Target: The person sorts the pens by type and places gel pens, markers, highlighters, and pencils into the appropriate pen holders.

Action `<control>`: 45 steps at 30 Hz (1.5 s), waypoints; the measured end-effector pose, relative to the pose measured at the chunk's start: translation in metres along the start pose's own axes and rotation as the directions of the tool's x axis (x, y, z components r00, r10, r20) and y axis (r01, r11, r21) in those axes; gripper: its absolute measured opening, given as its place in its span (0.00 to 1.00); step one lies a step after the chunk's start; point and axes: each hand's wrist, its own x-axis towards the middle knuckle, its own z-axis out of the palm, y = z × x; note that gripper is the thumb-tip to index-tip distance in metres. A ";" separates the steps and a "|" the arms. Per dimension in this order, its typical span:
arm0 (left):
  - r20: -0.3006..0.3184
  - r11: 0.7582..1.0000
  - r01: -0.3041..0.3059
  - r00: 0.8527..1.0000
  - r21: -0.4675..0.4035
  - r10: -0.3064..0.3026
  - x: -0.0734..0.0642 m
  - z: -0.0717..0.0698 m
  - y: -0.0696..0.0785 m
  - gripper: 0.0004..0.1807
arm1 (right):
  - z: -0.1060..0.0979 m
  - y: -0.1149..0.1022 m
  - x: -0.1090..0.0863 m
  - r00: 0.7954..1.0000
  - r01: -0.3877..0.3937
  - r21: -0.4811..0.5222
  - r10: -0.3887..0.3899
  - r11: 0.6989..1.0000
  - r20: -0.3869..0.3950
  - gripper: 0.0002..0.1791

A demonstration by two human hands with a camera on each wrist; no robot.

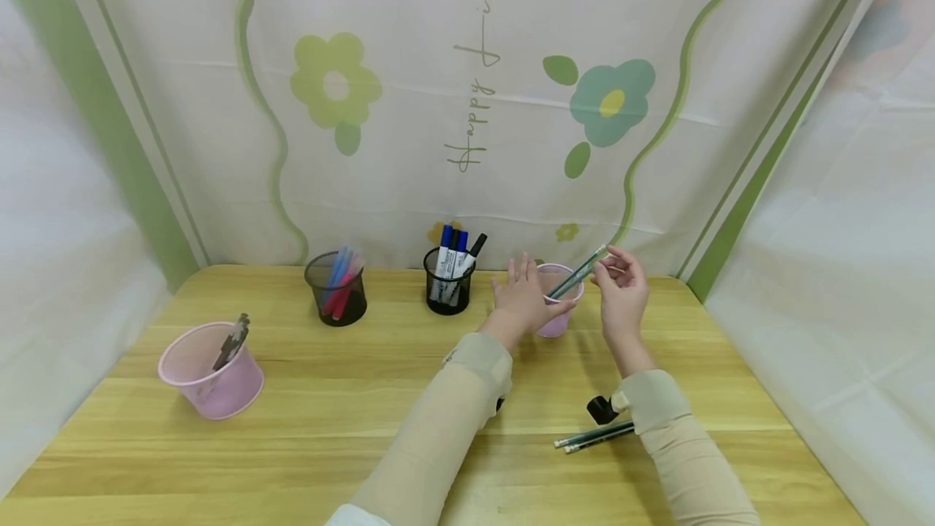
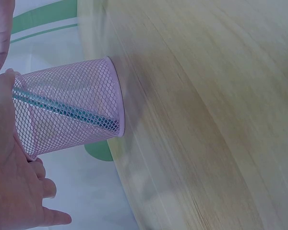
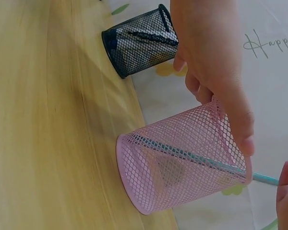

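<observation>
My left hand point(image 1: 522, 303) grips a pink mesh pen cup point(image 3: 182, 165) at its rim, thumb along one side and fingers at the other. Two green pencils point(image 1: 575, 278) lean inside, their lower ends at the cup's bottom and their eraser ends above the rim. At those upper ends my right hand point(image 1: 623, 295) pinches a pencil between thumb and forefinger. Through the mesh the pencils point(image 2: 67, 109) show in the left wrist view. Two more dark green pencils point(image 1: 595, 437) lie on the table by the right forearm.
Left of the cup stands a black mesh cup point(image 1: 447, 299) with blue and black markers. Farther left are a black mesh cup point(image 1: 346, 311) with blue and pink pens and a larger pink cup point(image 1: 226, 400) holding a dark item. A patterned curtain point(image 1: 409, 201) backs the wooden table point(image 1: 307, 461).
</observation>
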 end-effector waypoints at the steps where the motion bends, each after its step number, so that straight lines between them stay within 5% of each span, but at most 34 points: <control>1: 0.001 1.000 0.001 1.000 -0.002 -0.001 0.000 0.000 0.000 0.63 | 0.000 0.000 0.000 1.000 0.005 0.005 -0.005 1.000 -0.001 0.17; 12: 0.011 1.000 0.008 1.000 -0.010 -0.008 -0.002 -0.001 -0.001 0.64 | -0.007 -0.005 0.001 0.993 0.010 -0.004 -0.010 1.000 0.116 0.15; 26: 0.008 1.000 -0.009 1.000 -0.009 0.009 -0.001 0.000 0.000 0.63 | -0.015 -0.020 -0.008 0.958 0.102 -0.137 -0.060 0.985 0.279 0.13; 31: 0.002 1.000 -0.005 1.000 0.000 0.005 0.000 0.001 0.000 0.63 | -0.020 -0.023 -0.011 0.921 0.180 -0.191 -0.097 0.965 0.378 0.13; 36: 0.000 1.000 -0.004 1.000 0.019 0.004 0.001 0.001 0.001 0.62 | -0.028 -0.025 -0.014 0.861 0.286 -0.231 -0.143 0.930 0.488 0.15; 45: -0.009 0.999 -0.008 1.000 0.053 0.009 0.002 -0.001 0.002 0.61 | -0.044 -0.029 -0.020 0.793 0.380 -0.297 -0.144 0.876 0.592 0.17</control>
